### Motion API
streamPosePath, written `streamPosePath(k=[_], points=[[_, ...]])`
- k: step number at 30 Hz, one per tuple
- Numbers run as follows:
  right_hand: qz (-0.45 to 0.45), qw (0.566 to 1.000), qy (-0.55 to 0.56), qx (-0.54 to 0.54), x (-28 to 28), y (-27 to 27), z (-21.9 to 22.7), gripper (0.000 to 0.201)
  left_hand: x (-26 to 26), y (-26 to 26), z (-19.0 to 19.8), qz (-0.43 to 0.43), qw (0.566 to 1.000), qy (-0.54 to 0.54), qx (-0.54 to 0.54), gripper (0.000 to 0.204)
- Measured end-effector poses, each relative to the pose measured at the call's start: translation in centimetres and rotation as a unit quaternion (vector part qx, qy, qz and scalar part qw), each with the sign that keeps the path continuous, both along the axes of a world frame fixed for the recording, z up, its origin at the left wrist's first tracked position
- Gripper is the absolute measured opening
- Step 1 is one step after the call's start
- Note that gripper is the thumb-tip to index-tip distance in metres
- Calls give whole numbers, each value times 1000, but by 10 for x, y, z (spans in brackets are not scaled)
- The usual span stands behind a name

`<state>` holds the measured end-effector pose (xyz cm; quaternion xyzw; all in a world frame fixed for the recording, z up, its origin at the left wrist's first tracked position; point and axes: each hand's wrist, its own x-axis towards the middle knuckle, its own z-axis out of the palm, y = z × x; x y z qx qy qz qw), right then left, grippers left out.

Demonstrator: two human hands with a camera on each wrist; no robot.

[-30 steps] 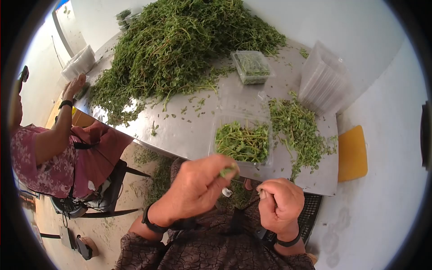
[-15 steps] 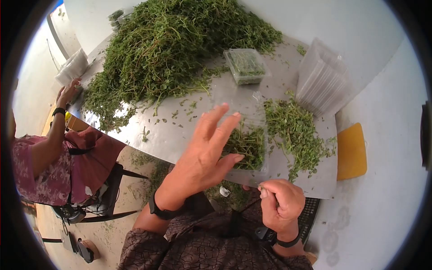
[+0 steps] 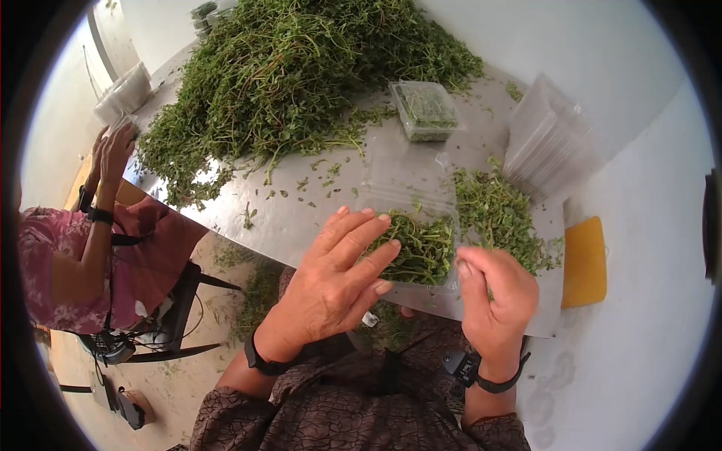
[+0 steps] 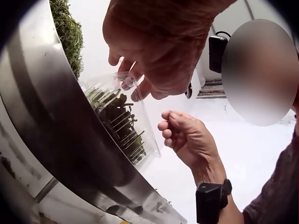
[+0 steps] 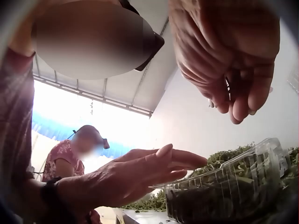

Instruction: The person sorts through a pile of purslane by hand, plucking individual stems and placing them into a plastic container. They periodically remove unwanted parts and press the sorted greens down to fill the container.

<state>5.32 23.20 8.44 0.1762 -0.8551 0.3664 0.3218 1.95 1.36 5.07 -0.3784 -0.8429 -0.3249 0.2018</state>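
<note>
A clear plastic clamshell box (image 3: 456,233), its lid (image 3: 406,180) folded back, stands near the table's front edge in the head view. Cut green stems and leaves (image 3: 421,252) fill it. Over its left side my left hand (image 3: 331,282) spreads, fingers straight and fingertips above the greens. My right hand (image 3: 500,301) is at the box's right front corner, fingers curled and thumb tip against the index finger, with nothing visible between them. The left wrist view shows the box's wall (image 4: 150,126) below the left fingers. In the right wrist view, the right hand (image 5: 229,60) hangs above the box.
A big heap of greens (image 3: 293,83) covers the back of the table (image 3: 293,225). A filled box (image 3: 429,113) sits behind mine. Loose greens (image 3: 496,218) and stacked empty boxes (image 3: 549,143) are at the right. Another person (image 3: 75,263) sits at the left.
My left hand has let go of a small green piece, reached forward with fingers spread, then settled over the box's left side. My right hand has moved up and right to the box's corner.
</note>
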Motion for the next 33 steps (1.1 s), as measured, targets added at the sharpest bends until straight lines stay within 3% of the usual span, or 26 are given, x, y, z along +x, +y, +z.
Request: streamPosePath(k=[6, 15, 21, 31, 33], points=[[-24, 990, 12, 137, -31, -9, 10, 26, -5, 6, -5, 8, 998, -8, -59, 41], [64, 988, -76, 118, -32, -9, -2, 33, -9, 8, -8, -8, 998, -29, -47, 44], [44, 973, -57, 219, -37, -16, -5, 29, -9, 7, -6, -17, 998, -29, -46, 41], [-3, 959, -100, 263, -35, -17, -5, 28, -9, 7, -10, -15, 998, -42, -36, 44], [-11, 969, -27, 245, -35, -19, 0, 27, -9, 7, -9, -14, 998, -42, -33, 44]])
